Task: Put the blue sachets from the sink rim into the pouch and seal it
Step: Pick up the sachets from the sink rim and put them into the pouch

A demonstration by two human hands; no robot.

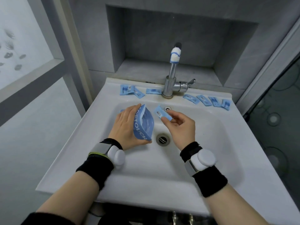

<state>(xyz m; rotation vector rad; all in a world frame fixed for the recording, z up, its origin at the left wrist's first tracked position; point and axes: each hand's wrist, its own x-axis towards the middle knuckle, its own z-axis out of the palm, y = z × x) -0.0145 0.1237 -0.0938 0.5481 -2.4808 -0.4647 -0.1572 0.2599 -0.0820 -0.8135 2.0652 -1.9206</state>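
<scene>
My left hand [125, 125] grips a blue pouch [144, 125] over the left side of the white sink basin, its mouth open and turned up and to the right. Just right of the pouch mouth, my right hand [178, 125] pinches one blue sachet [161, 113] between thumb and fingers. Three sachets [132, 90] lie on the back rim left of the tap. Several more sachets [209, 100] lie in a row on the rim right of the tap.
The chrome tap [172, 77] stands at the middle of the sink's back rim [110, 85], its lever pointing right. The drain [163, 139] sits below my hands. A grey wall niche is behind the sink, a frosted window on the left, a glass door on the right.
</scene>
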